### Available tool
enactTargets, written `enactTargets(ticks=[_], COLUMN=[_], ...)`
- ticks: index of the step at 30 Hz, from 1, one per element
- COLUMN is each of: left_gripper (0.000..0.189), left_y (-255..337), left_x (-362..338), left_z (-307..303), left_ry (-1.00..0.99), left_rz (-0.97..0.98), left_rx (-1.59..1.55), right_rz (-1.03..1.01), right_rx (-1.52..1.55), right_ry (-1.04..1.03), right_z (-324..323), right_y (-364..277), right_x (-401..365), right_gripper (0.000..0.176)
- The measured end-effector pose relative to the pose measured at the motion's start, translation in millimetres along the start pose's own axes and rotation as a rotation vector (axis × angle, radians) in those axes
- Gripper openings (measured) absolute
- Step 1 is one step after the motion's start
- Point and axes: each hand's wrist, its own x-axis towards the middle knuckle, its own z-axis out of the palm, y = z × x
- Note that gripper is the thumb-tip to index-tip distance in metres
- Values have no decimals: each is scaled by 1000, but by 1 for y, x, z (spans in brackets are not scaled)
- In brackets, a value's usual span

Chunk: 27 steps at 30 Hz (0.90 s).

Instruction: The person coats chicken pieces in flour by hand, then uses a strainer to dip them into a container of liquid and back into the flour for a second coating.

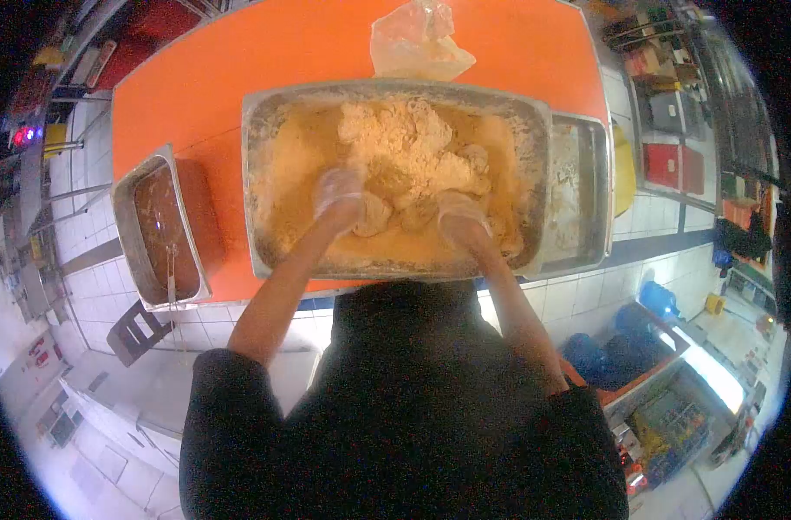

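A large metal tray [250,191] holds orange-tinted breading flour [296,143] with coated lumps heaped in it. The lumps look like breaded chicken pieces [400,130]. My left hand [337,192], in a clear plastic glove, is over the flour at the left of the heap and smeared by motion. Right beside it lies a rounded coated piece [374,215]. My right hand [460,212], also gloved, reaches into the flour at the lower right of the heap, close to another coated piece [418,213]. The fingers of both hands are blurred or hidden.
The tray rests on an orange table [205,87]. At the left edge stands a deep metal pan [122,217] with brownish liquid and a long-handled utensil in it. A second metal tray [577,191] adjoins on the right. A clear plastic bag [417,43] lies at the back.
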Motion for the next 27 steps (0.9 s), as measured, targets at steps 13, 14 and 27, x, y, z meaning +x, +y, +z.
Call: enactTargets(ticks=[13, 14, 27], left_gripper=[36, 34, 57], left_y=[57, 48, -62], left_x=[-8, -8, 66], left_z=[-79, -82, 85], left_ry=[201, 115, 223], left_rz=[170, -3, -520], left_rx=[-372, -352, -1800], right_rz=[-1, 19, 46], right_rx=[-292, -442, -717], right_ry=[241, 183, 104], right_z=[-57, -71, 39], right_y=[-39, -36, 143], right_x=[7, 5, 158], right_gripper=[13, 12, 16])
